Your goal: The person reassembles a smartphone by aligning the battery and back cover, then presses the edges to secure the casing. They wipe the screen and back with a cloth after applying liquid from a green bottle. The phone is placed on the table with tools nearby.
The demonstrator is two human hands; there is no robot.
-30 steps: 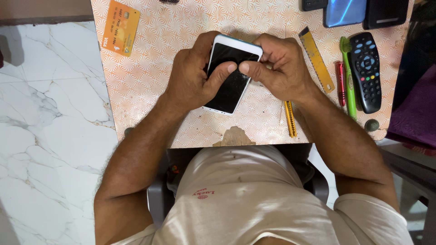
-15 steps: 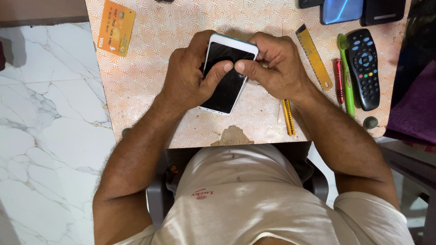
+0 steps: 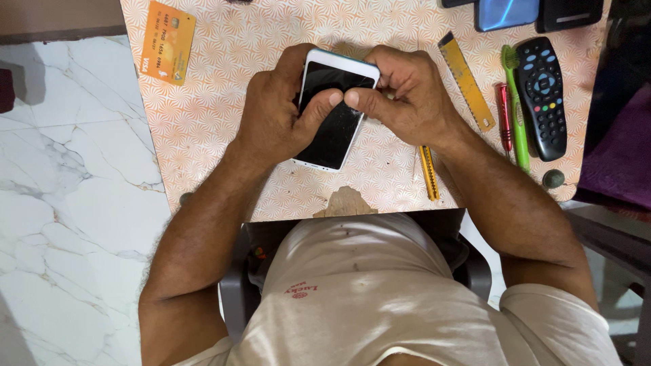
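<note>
White-edged phone (image 3: pixel 332 129) (dark screen up) gripped by left hand (image 3: pixel 274 115) and right hand (image 3: pixel 407 95); thumbs meeting on glass.

A small table (image 3: pixel 203 115) covered in a peach-coloured sheet with a repeating fan-like pattern fills the far middle of the scene; at its near edge the covering is torn, showing a patch of brown board (image 3: pixel 344 202) beneath. To the left and underneath lies a glossy white marble floor with grey veins (image 3: pixel 68 203), which catches soft, even light and shows pale reflections. Along the far left runs a brown strip of wall base or skirting (image 3: pixel 57 17). A dark grey plastic chair (image 3: pixel 234 298) stands near the table, its arms showing on either side. At the right edge lies a purple cloth (image 3: pixel 620 156) on dark furniture (image 3: pixel 610 244).
</note>
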